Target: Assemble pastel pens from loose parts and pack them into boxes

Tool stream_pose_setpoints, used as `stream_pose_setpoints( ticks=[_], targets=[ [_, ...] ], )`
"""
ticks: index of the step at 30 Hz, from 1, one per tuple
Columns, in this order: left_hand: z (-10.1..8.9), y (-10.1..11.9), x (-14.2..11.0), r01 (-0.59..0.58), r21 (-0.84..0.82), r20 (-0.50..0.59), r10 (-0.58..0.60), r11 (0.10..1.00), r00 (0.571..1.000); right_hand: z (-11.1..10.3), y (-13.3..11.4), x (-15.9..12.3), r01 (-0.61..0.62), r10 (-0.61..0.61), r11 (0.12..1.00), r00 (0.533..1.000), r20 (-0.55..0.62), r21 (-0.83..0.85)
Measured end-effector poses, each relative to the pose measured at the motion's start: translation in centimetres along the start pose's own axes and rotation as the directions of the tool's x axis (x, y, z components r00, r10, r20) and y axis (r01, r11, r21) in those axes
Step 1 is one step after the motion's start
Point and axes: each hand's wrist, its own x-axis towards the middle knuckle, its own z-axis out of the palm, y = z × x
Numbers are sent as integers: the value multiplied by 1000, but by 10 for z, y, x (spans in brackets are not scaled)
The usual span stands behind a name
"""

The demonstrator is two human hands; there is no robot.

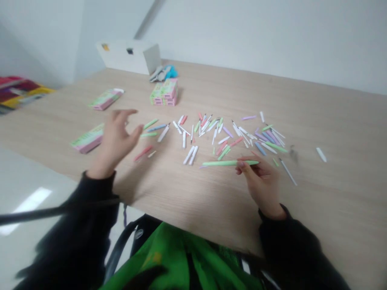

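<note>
Between the thumb and fingers of my right hand [261, 181] is a light green pen [222, 163], held level above the table's near part. My left hand [116, 139] is raised at the left with fingers apart and nothing in it. Beside it lies a green and pink box [88, 139], partly covered by the hand. Several pen parts in white, green, pink, blue and purple lie scattered across the middle, among them a pair of white caps [190, 155], a red barrel [143, 153] and a thin refill [288, 171].
Stacked green and pink boxes [164, 92] stand at the back, with another such box [106, 99] to their left. Behind them are a grey and blue cloth [163, 73] and a white box [130, 56]. A lone white cap [321, 154] lies at the right of the wooden table [341, 209].
</note>
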Motion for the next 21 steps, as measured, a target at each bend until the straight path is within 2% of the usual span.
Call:
stream_pose_setpoints(
  ticks=[1, 2, 3, 4, 5, 6, 9, 11, 13, 14, 16, 19, 21],
  targets=[
    [-15, -34, 5, 61, 120, -108, -48, 991, 993, -1, 0, 0, 8, -8, 1000, 1000, 15, -22],
    [-29, -66, 8, 122, 196, -112, -101, 973, 989, -1, 1, -1, 21, -19, 999, 999, 35, -45],
    [-39, -96, 10, 199, 242, -178, -158, 950, 971, 0, 2, -2, 32, -28, 997, 998, 61, -71],
    [-46, -122, 10, 240, 245, -172, -201, 939, 964, 2, 3, -3, 44, -35, 994, 995, 92, -96],
    [-50, -143, 9, 215, 208, -64, -206, 954, 976, 4, 4, -4, 57, -43, 992, 992, 120, -116],
    [-51, -159, 7, 192, 146, -7, -193, 971, 981, 5, 5, -5, 70, -51, 989, 989, 141, -133],
    [-44, -182, -1, 122, 50, 137, -128, 991, 982, 7, 7, -5, 87, -55, 980, 983, 174, -181],
    [-39, -179, -6, 131, 70, 145, -140, 989, 979, 5, 3, -1, 111, -75, 973, 981, 177, -203],
    [-39, -162, -13, 154, 77, 86, -161, 985, 983, 3, -8, 7, 159, -127, 967, 978, 166, -200],
    [-40, -149, -18, 139, 51, 101, -144, 989, 984, 3, -16, 12, 186, -159, 965, 976, 151, -185],
    [-43, -115, -29, 116, -11, 78, -115, 993, 990, 6, -36, 20, 247, -234, 959, 967, 104, -141],
    [-46, -55, -50, 30, -60, 152, -21, 998, 988, 17, -74, 28, 350, -350, 934, 937, 16, -69],
    [-46, -20, -62, -35, -109, 148, 51, 993, 988, 26, -100, 29, 420, -421, 907, 907, -21, -36]
  ],
)
